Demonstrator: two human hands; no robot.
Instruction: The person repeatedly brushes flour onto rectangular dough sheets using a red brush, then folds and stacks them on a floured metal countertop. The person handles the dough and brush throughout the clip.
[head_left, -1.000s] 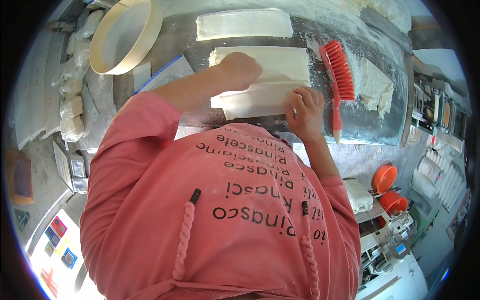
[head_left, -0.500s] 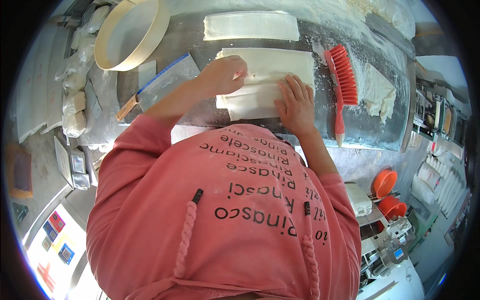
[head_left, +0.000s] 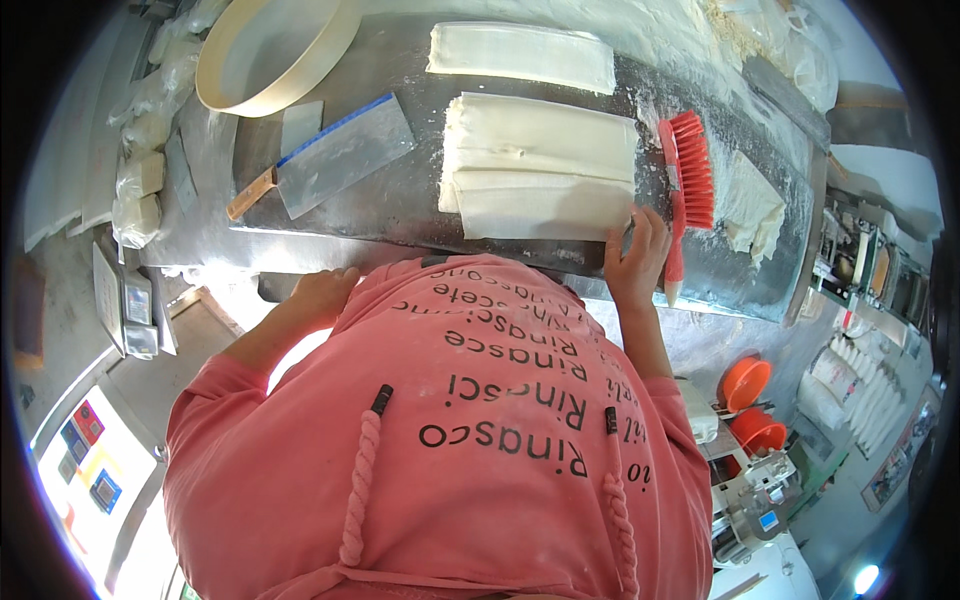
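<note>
A pale dough sheet (head_left: 545,150) with a folded flap along its near side lies on the dark worktop, a small bump in its middle. My right hand (head_left: 640,260) is at the sheet's near right corner, thumb and fingers apart around a small gap. Beyond the sheet is a smooth strip of dough (head_left: 520,57). My left hand (head_left: 322,297) is drawn back to the left side of my pink hoodie (head_left: 430,420), off the dough; its fingers are partly hidden there.
Left of the dough lies a wide-bladed knife (head_left: 345,155) with a wooden handle; a round sieve (head_left: 215,85) stands beyond it. To the right are a red-bristled brush (head_left: 690,180) and a ragged dough scrap (head_left: 752,210). Flour dusts the worktop (head_left: 400,215). Orange bowls (head_left: 745,384) stand lower right.
My left hand has left the dough and come back to my side. My right hand has slid from the top of the sheet to its near right corner.
</note>
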